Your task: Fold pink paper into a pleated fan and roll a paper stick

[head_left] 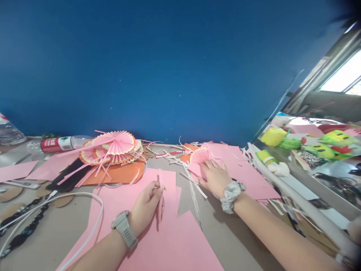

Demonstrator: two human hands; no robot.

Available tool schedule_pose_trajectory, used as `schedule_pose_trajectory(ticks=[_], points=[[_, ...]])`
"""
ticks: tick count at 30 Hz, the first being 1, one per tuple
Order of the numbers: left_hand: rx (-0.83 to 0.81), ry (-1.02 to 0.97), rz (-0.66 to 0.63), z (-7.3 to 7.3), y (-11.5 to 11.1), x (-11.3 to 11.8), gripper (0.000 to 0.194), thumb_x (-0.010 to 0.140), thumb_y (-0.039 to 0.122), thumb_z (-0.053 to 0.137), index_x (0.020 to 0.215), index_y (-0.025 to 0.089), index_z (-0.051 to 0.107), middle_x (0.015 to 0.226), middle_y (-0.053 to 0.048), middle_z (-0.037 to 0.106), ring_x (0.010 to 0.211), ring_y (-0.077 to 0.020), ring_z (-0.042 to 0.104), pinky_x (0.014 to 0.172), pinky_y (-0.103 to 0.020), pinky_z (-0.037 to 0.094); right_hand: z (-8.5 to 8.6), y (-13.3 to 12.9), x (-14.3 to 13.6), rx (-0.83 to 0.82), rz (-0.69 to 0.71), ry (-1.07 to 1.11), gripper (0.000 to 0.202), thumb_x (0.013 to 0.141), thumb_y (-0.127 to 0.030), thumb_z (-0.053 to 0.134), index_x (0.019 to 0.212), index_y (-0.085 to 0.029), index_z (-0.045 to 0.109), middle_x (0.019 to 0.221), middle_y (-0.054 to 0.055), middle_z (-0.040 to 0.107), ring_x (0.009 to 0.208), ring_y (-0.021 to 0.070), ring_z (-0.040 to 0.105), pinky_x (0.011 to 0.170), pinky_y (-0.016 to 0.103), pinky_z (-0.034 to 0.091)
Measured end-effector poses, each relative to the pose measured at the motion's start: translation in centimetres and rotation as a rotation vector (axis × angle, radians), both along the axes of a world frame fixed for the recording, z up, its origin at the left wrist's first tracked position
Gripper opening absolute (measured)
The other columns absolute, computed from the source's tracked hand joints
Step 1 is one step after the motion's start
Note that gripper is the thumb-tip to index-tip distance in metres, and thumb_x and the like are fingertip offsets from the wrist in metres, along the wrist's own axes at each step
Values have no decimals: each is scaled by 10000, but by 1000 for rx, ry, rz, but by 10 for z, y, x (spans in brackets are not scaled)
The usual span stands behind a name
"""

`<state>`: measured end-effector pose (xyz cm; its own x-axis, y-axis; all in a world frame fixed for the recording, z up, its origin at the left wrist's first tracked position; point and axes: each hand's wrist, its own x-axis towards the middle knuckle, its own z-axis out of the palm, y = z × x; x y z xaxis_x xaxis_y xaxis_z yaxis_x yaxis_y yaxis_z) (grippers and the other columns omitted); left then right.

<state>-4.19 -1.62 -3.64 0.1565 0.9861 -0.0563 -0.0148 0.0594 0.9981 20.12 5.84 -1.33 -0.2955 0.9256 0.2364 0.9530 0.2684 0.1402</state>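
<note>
My left hand (149, 203), with a grey watch on its wrist, is closed in a pinch on a narrow pink paper strip (160, 209). Below it lie large pink paper sheets (180, 244). My right hand (216, 176), a pale scrunchie at its wrist, lies with fingers spread at the edge of a pleated pink paper fan (198, 155). Its fingertips cover part of that fan and of the pink sheet (239, 169) beside it. To the left, several finished-looking pleated paper rosettes (117, 145) in pink, cream and orange are piled on orange paper (120, 174).
A plastic bottle (55, 144) with a red label lies at the back left. White cable (97, 222) curves across the left side. Paper scraps (169, 153) litter the table by the blue wall (180, 75). Yellow-green plush-like items (318, 146) fill the right side.
</note>
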Motion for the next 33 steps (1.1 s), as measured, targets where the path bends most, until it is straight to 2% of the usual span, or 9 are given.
schedule_pose_trajectory(ticks=[4,7,11,14,21,24,28,30,33], points=[[6,4,-7,0,0,1,237,850,414,432,820,180,456,504,58,494,393,-80,475,373,-178,415,4,10,2,-28,-33,50,305,713,-167,484,1008,-135,557,899,125,633,810,250,588,899,492,276],[3,0,-18,0,0,1,244,852,420,424,821,180,454,493,59,493,372,-80,463,354,-182,407,10,15,12,-53,-34,117,298,728,-137,467,1013,-143,556,872,111,642,697,209,603,761,371,394],[4,-2,-18,-1,0,1,239,858,415,421,837,179,455,506,58,501,387,-78,474,377,-182,417,23,21,30,-13,-46,263,306,790,-149,410,1062,-164,549,963,88,648,787,181,615,701,275,433],[-1,-1,-21,-1,1,1,242,860,419,418,839,180,453,502,63,493,375,-76,466,370,-181,407,36,24,44,60,-82,361,270,800,-198,410,1015,-182,572,923,64,664,808,190,617,711,290,454],[-7,5,-14,0,1,0,228,871,405,410,826,185,447,516,66,491,390,-71,475,393,-179,412,66,21,71,291,-145,440,247,816,-254,402,987,-185,566,1005,93,642,904,223,592,784,346,451],[-8,12,-11,-1,0,-1,231,873,406,404,828,183,448,520,63,495,404,-76,481,397,-182,413,63,16,78,346,-160,394,280,824,-258,387,1048,-172,530,1048,128,615,912,249,578,776,377,442],[-15,13,-22,-1,0,1,232,873,408,400,831,186,447,518,66,495,387,-77,481,391,-187,411,45,0,81,203,-14,248,224,784,-304,455,940,-191,570,969,103,632,837,242,589,760,373,436],[-17,11,-29,0,0,2,230,873,405,401,817,187,444,515,67,498,377,-74,482,393,-188,410,36,-10,76,148,69,176,244,763,-361,487,916,-196,582,1045,105,607,965,272,544,865,419,378],[-17,11,-35,1,0,4,235,872,401,405,786,185,438,497,68,495,370,-74,483,389,-185,399,26,-19,57,70,174,96,328,799,-410,462,1026,-194,556,1143,103,552,1081,276,469,920,441,324]])
